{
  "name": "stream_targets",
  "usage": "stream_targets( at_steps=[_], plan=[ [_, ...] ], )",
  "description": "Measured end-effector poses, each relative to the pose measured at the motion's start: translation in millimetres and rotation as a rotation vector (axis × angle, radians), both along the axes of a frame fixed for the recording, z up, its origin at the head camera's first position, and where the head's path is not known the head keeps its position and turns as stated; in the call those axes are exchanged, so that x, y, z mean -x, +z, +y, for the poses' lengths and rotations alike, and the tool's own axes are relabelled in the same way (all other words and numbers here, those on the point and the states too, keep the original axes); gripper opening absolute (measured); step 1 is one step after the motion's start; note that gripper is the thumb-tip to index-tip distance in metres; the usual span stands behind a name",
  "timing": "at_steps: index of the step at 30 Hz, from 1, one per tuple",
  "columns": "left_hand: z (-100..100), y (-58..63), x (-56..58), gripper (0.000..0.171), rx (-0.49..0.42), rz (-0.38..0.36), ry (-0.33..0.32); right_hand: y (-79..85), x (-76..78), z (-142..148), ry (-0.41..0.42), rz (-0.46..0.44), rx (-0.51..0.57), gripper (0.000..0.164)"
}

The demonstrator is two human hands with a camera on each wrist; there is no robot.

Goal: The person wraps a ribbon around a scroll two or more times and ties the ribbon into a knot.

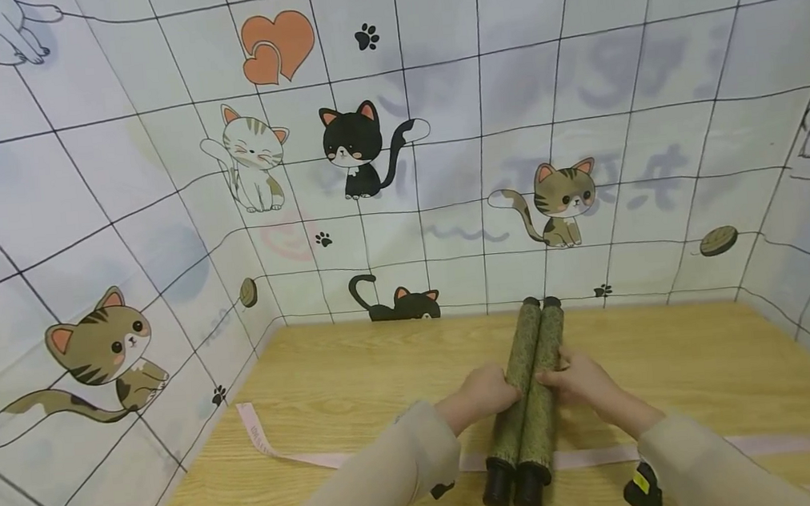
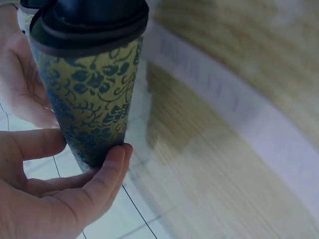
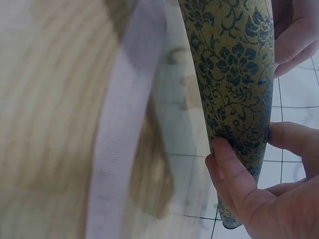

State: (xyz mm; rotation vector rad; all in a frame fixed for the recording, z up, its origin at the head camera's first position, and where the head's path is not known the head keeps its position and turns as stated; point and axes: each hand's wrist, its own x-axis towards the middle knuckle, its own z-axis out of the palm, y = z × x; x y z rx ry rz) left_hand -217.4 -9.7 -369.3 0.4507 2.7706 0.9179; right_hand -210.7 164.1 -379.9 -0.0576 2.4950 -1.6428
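Observation:
Two rolled scrolls, covered in green-gold cloth with a dark floral pattern and ending in black knobs, lie side by side in the head view. My left hand grips the left scroll near its middle. The right scroll is held by my right hand, opposite the left. In the left wrist view, thumb and fingers pinch the patterned scroll below its dark end. The right wrist view has the fingers and thumb round a scroll. Parts of both scrolls are hidden by the hands.
A pale pink printed ribbon runs across the wooden table, passing beneath the scrolls. Beside the right sleeve sits a small black object with a yellow label. Another black item is mostly covered by the left sleeve. Cat-printed cloth walls enclose the table.

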Motion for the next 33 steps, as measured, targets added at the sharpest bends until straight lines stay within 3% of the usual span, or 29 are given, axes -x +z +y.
stream_targets(
  at_steps=[5,10,20,22,29,33],
  plan=[
    [1.8,-0.5,-15.4,0.028,-0.012,0.016,-0.008,-1.9,-10.0,1.7,0.001,-0.025,-0.03,0.083],
    [5.7,-1.0,-30.5,0.012,-0.033,-0.002,-0.018,-3.8,-18.7,4.8,0.018,-0.017,-0.099,0.085],
    [5.8,-10.7,-54.5,0.029,-0.034,-0.082,-0.006,-9.8,-34.3,7.1,0.045,0.003,-0.21,0.087],
    [4.6,-10.9,-58.7,0.026,-0.038,-0.085,-0.005,-11.2,-37.5,6.7,0.048,-0.001,-0.201,0.087],
    [-2.0,-15.3,-65.4,0.024,-0.104,-0.065,-0.035,-16.0,-43.4,6.3,0.048,-0.046,-0.169,0.087],
    [-5.8,-20.6,-62.1,0.025,-0.049,-0.037,-0.096,-16.2,-43.3,6.6,0.074,-0.032,-0.22,0.086]
  ],
)
